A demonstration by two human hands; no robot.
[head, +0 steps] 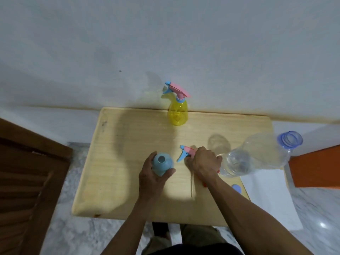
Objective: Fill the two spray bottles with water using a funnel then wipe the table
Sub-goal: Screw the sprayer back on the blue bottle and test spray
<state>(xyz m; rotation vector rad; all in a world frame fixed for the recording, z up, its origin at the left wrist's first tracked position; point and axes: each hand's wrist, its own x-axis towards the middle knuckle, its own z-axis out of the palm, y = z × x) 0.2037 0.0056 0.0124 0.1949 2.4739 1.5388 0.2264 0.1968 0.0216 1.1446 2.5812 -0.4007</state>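
Blue bottle (pixel 162 165), uncapped, stands gripped in the left hand (pixel 153 178). Just beside it the right hand (pixel 205 162) holds the pink spray head (pixel 186 152), hiding most of it. Beyond both hands stands the yellow spray bottle (pixel 178 115); no lettering is legible anywhere.

A single head-worn wide-angle camera looks forward and steeply down from above the near edge of the wooden table (pixel 128 162), close enough that the tabletop fills the middle of the view. It faces the pale wall (pixel 165 43) at 12 o'clock. Both forearms enter from 6 o'clock. Wide-angle bending curves the table's edges. A brown door (pixel 27 172) sits at 9 o'clock, floor (pixel 322 208) at 4 o'clock.
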